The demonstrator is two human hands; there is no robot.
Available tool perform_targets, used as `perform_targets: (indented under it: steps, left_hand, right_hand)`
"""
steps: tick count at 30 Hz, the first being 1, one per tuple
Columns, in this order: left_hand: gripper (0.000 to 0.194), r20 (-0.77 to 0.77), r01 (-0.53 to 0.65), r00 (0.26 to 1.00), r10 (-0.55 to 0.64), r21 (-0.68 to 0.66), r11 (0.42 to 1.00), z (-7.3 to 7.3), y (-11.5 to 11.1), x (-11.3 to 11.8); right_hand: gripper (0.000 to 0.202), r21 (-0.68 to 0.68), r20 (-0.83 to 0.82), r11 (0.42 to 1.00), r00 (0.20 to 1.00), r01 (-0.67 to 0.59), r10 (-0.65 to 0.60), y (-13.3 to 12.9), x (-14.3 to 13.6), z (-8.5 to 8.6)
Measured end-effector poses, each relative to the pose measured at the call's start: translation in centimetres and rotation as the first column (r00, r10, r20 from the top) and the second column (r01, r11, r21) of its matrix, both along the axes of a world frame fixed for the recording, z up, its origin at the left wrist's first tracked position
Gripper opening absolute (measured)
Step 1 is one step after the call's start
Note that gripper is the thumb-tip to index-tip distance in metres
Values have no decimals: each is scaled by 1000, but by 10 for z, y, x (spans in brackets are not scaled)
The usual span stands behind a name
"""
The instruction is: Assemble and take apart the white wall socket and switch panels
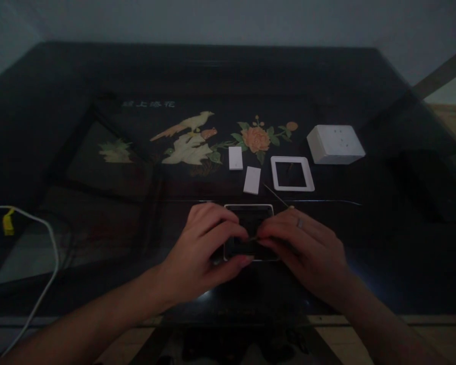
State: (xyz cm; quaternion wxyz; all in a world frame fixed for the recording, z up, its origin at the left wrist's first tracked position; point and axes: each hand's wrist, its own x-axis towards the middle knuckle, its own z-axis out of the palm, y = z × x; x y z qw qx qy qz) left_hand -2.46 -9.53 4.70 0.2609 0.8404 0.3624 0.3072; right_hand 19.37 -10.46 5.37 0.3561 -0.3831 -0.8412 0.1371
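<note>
A dark square device with a thin white rim (250, 206) lies near the table's front edge, partly covered by both hands. My left hand (213, 243) rests over its left side, fingers curved round its edge and the thumb at the near rim. My right hand (304, 243), with a ring on one finger, is at the right side, its fingertips pinched together on a small thin piece (253, 238) above the device. What that piece is cannot be made out. A thin metal rod (275, 194) sticks out beyond the right hand.
Two small white rectangular plates (235, 158) (252, 180) and a white square frame (310, 175) lie behind the hands. A white box (336, 144) stands farther right. At the left runs a white cable (52, 238) with a yellow tag (8, 222). The dark glossy table (137, 76) bears bird and flower decoration.
</note>
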Motion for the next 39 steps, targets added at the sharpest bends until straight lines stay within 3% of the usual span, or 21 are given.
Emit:
perform_targets:
  steps: [5,11,16,22,25,31,35,39]
  left_hand:
    - [12,10,10,1000,-10,-12,1000,4,0,5]
    - [13,119,37,993,-23,-122,992,4,3,4]
    - [9,186,99,979,-82,-81,992,-5,1,5]
    - [9,158,164,974,-160,-17,986,-10,1,3]
    - [12,105,144,984,-142,-12,989,-9,2,0]
    - [58,-91,44,995,-52,-83,996,-12,4,-4]
    - [86,-175,58,981,-82,-142,988,-17,1,-2]
    - [95,-204,60,975,-93,-163,985,-20,1,-1]
  right_hand:
    - [5,55,-31,994,995,-97,98,-3,-5,-3]
    - [9,-99,-127,995,992,-22,9,-5,-1,0]
    - [4,-123,-249,991,968,-61,29,-6,-1,-1]
    - [12,-250,-394,960,919,-124,16,-8,-1,-1]
    - [13,-291,-406,954,912,-74,-53,-7,4,-1]
    - [17,-268,-230,945,940,187,-251,-1,21,-1]
    - [13,-236,-94,955,974,177,-204,2,23,-1]
    - [12,-231,-62,962,985,143,-162,3,21,-2]
